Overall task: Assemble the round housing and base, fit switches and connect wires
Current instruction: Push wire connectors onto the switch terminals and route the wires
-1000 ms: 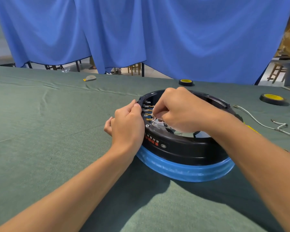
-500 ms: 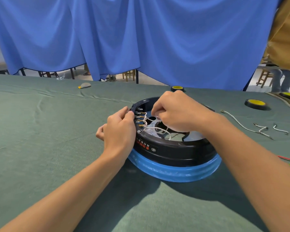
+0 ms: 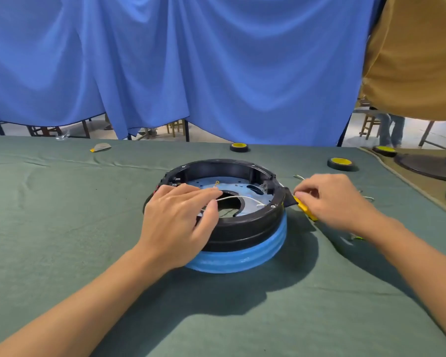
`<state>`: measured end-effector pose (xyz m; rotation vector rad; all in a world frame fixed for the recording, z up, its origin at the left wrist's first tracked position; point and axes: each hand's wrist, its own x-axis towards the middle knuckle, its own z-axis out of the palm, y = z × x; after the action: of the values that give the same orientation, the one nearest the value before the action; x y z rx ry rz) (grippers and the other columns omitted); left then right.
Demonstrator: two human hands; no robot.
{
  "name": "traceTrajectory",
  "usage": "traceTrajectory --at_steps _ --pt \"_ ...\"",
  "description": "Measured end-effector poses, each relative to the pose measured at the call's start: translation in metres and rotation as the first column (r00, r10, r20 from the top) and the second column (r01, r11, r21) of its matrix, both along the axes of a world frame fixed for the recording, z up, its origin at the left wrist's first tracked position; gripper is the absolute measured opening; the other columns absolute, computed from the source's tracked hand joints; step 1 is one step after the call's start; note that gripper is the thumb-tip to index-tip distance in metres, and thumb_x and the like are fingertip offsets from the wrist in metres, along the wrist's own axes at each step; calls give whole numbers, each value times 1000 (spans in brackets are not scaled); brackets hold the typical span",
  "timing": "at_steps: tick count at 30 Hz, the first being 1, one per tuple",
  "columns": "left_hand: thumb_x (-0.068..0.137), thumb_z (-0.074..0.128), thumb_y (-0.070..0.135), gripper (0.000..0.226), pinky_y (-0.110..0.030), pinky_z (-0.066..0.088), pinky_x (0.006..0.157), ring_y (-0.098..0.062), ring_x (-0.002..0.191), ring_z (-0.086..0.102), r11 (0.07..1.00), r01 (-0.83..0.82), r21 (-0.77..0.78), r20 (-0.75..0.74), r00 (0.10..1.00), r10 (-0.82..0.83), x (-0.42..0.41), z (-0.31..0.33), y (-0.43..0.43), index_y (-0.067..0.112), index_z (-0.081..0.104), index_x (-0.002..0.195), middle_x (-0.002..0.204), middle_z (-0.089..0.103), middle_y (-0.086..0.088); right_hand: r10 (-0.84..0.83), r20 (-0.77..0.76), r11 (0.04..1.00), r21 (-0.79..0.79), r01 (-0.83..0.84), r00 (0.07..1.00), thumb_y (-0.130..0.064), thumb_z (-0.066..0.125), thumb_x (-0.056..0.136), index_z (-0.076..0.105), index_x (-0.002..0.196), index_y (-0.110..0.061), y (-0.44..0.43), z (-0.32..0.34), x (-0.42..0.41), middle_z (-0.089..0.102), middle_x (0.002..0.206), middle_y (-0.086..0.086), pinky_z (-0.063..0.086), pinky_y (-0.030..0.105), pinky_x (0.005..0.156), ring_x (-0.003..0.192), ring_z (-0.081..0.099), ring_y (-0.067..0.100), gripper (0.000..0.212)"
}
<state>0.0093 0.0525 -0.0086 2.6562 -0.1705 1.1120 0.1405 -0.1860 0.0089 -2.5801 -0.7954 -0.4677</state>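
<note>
The round black housing [image 3: 242, 228] sits on a blue base [image 3: 242, 258] in the middle of the green cloth. Inside lies a pale plate with a centre hole, and a white wire [image 3: 242, 198] crosses it. My left hand [image 3: 175, 222] rests on the housing's near-left rim, thumb and forefinger pinching that wire. My right hand [image 3: 337, 199] is outside the right rim, fingertips drawn together by a black tab, just above a yellow piece [image 3: 305, 210] on the cloth. Whether those fingers hold anything is hidden.
Two black-and-yellow tape rolls [image 3: 239, 147] [image 3: 341, 164] stand behind the housing. Loose wires [image 3: 367, 198] lie right of my right hand. Black round parts [image 3: 428, 166] sit at the far right on a tan mat. A person in a tan shirt [image 3: 417, 60] stands at the top right.
My right hand has left the inside of the housing and moved out past its right rim. My left hand shifted from the outer left wall onto the rim and wire.
</note>
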Motion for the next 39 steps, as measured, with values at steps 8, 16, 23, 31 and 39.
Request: traceTrajectory --at_steps 8,16,23,31,39 --pt "87 37 33 42 -33 40 78 -19 75 69 962 -118 247 -1 993 122 4 21 -27 20 76 82 73 73 6 -35 76 994 -98 43 996 -17 51 89 72 96 -10 4 -27 1 69 97 14 45 42 84 93 56 36 23" --pt "101 30 54 52 -40 36 102 -21 132 42 908 48 416 -340 934 106 57 37 -83 17 51 130 143 48 1 39 47 998 -49 -36 998 -10 48 89 71 106 -16 -7 -30 7 66 106 9 45 42 89 100 53 33 30" --pt "99 42 54 56 -41 12 120 -8 151 6 962 222 161 -642 764 -69 67 36 -77 25 41 147 165 14 9 -304 -59 951 -67 300 951 -11 45 92 64 122 -22 -35 -27 39 58 128 7 40 42 97 122 42 30 37" --pt "99 46 51 55 -45 12 123 -6 151 5 968 244 51 -673 725 -148 66 38 -76 25 41 147 165 14 9 -349 -44 936 -61 347 936 -17 57 92 69 106 -33 -31 -30 47 71 104 -4 30 36 87 107 57 23 24" --pt "99 47 49 54 -25 11 115 -7 150 10 962 273 1 -664 719 -203 63 40 -75 24 44 146 164 20 7 -303 -78 951 35 307 950 -12 53 95 59 109 -21 -28 -24 44 66 103 2 38 39 93 105 55 26 18"
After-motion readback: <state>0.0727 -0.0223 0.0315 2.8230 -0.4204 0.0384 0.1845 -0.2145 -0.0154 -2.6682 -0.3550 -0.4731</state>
